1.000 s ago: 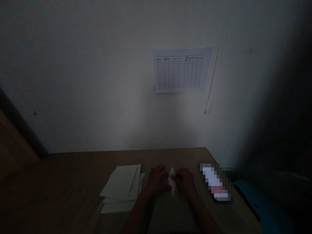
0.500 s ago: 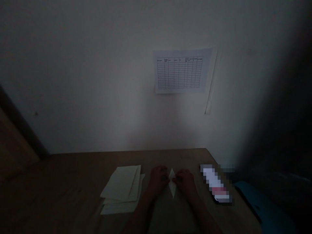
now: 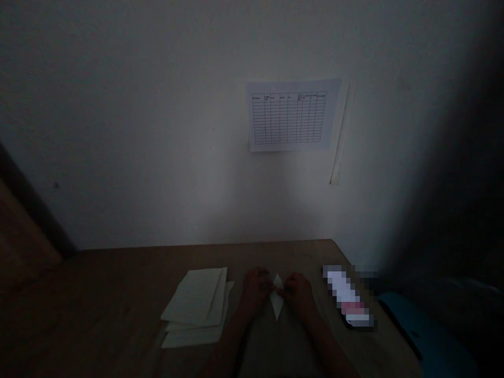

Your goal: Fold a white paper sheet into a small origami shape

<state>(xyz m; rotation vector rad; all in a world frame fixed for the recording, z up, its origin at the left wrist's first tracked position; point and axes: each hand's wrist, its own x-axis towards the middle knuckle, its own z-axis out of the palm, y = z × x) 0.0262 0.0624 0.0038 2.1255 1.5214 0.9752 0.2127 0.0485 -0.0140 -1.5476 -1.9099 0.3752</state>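
A small piece of white paper (image 3: 277,307), folded into a narrow diamond, lies on the wooden table with one point toward the wall and one toward me. My left hand (image 3: 258,287) grips its left edge, fingers curled and thumb at the middle of the paper. From the right, my right hand (image 3: 297,290) pinches the opposite edge, its thumb close to the left one. The dim light hides the fingertips in part. Left of my left hand lies a loose stack of paper sheets (image 3: 195,296).
A phone (image 3: 346,294) with a blurred-out screen lies near the right edge of the table (image 3: 129,294). Beyond that edge is a blue chair (image 3: 425,331). A printed table sheet (image 3: 291,118) hangs on the wall (image 3: 157,131) behind.
Both hands stay at the folded paper, and the thumbs have come slightly closer together over its middle. The stack and phone have not moved.
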